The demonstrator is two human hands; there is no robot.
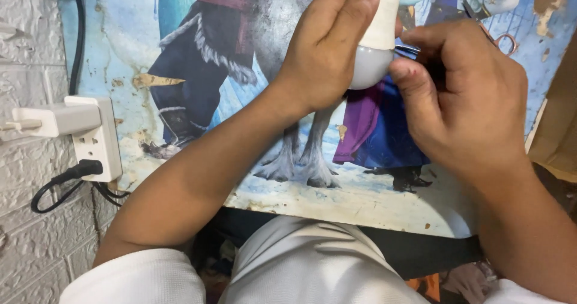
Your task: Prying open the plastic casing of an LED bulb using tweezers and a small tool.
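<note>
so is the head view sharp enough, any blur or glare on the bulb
Head view: mostly sharp and evenly lit; no harsh glare on the white frosted light bulb, only soft shading under its dome; the left hand and right hand look slightly soft at the fingertips; the thin metal tool is too hidden to judge.

A white power strip (99,137) sits at the left against the brick-patterned wall (30,220), a white charger (51,119) and black cable (66,178) plugged in. A worn cartoon-printed surface (198,69) fills the middle.
</note>
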